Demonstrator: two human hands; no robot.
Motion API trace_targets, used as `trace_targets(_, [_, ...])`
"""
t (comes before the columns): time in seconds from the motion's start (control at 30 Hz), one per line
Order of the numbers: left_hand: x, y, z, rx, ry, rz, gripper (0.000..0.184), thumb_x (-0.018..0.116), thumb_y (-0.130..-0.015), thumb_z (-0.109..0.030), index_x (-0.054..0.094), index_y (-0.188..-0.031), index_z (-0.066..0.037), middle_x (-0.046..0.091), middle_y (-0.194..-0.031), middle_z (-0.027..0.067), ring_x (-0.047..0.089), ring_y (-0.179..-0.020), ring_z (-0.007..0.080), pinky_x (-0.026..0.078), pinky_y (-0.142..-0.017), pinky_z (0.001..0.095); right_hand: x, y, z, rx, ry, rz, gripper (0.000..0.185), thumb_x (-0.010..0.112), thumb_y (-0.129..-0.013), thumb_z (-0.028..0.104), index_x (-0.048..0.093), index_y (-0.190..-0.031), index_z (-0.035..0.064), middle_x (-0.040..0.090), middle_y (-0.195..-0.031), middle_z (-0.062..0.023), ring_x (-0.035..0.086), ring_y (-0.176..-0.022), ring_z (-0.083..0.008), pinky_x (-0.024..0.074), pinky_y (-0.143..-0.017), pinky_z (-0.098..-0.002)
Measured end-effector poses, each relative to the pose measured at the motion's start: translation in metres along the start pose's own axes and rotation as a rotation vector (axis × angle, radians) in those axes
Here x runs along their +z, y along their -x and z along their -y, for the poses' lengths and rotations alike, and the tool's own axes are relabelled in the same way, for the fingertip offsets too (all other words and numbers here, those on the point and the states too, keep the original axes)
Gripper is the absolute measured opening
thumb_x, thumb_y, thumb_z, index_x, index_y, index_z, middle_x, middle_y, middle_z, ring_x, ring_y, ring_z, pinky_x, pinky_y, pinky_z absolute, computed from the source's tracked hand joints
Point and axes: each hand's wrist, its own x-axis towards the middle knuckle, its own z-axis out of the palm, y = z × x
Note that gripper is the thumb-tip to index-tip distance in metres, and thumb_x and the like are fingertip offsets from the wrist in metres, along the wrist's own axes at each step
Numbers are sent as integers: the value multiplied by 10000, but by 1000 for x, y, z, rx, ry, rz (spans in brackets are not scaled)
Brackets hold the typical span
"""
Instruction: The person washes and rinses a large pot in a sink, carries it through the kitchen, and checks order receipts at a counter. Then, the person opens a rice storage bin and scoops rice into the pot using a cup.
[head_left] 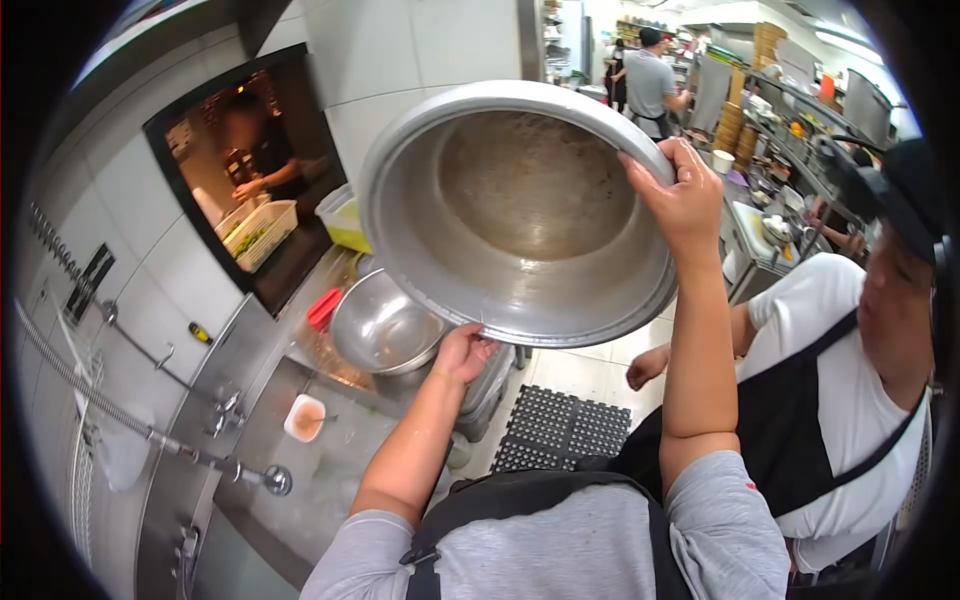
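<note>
A large round metal pot (540, 190) is held up in front of me, tilted so its stained, wet-looking inside faces me. My right hand (678, 195) grips the rim at the upper right, thumb over the edge and knuckles wet. At the lower rim, my left hand (466, 354) holds the pot from below, with some of its fingers hidden behind the rim. Just left of that hand, a steel mixing bowl (385, 325) rests on the sink ledge beside a red-handled item (324, 309).
At the left is a steel sink (320, 455) with a white tub (304, 418) and a spray hose (278, 480). A co-worker (850, 380) in a black apron stands close on my right. A black rubber mat (562, 428) lies on the floor. Shelves and other people are behind.
</note>
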Motion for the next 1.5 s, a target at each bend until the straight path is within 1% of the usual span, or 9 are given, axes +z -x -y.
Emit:
trace_targets(0.3, [-23,-169,83,-410,-240,-66,115,512,-833,-157,591,-836,-74,586,-786,38,565,-790,221,433,-836,406,14,28,-98,229,226,4,325,747,-690,286,566,-791,35,625,-748,-160,610,-655,-340,475,-574,-369])
trace_targets(0.4, [-1,-182,102,-403,-298,-351,147,475,-852,-173,554,-751,-102,558,-749,74,545,-820,256,433,-751,390,32,42,-133,327,298,50,342,743,-693,303,577,-797,23,629,-757,-169,615,-700,-348,483,-620,-389])
trace_targets(0.6, [47,-245,119,-497,-379,-413,320,464,-890,-423,598,-1027,-167,593,-991,72,500,-996,226,383,-853,384,63,66,-199,496,473,256,381,738,-698,329,615,-857,5,645,-809,-192,629,-769,-343,490,-695,-399])
trace_targets(0.63, [66,-243,118,-339,-471,-274,590,490,-845,-584,491,-1215,-124,517,-1165,123,483,-1098,279,348,-974,460,70,70,-211,518,479,291,391,739,-696,332,621,-880,8,648,-819,-192,632,-774,-339,491,-700,-397])
trace_targets(0.83, [175,-287,83,-525,4,114,911,565,-762,-674,298,-1356,-39,267,-1420,197,341,-1270,361,323,-1032,501,111,109,-271,554,467,434,387,743,-691,350,622,-889,40,651,-779,-190,638,-763,-349,500,-688,-414])
trace_targets(0.97, [204,-332,100,-510,181,347,749,600,-799,-580,417,-1258,-17,477,-1260,171,460,-1175,342,356,-1018,507,126,125,-293,486,421,572,341,727,-718,330,627,-894,55,651,-775,-173,634,-734,-344,501,-662,-419])
trace_targets(1.17, [205,-404,150,-544,98,-53,402,531,-746,-59,468,-1139,-5,520,-1160,156,499,-1105,331,389,-997,498,122,147,-370,402,164,506,205,649,-806,249,622,-909,74,625,-762,-131,617,-714,-290,485,-648,-372])
trace_targets(1.23, [188,-437,176,-579,132,-72,420,534,-720,-43,465,-1132,1,510,-1158,160,494,-1103,338,391,-994,503,111,148,-409,487,76,546,178,562,-840,169,613,-969,57,601,-926,-185,582,-880,-315,462,-764,-373])
trace_targets(1.5, [203,-532,223,-555,121,-309,438,499,-671,-28,477,-1107,17,507,-1169,170,487,-1097,367,370,-1001,525,46,267,-594,1013,250,603,224,543,-871,233,577,-852,13,612,-704,-123,588,-649,-240,467,-612,-358])
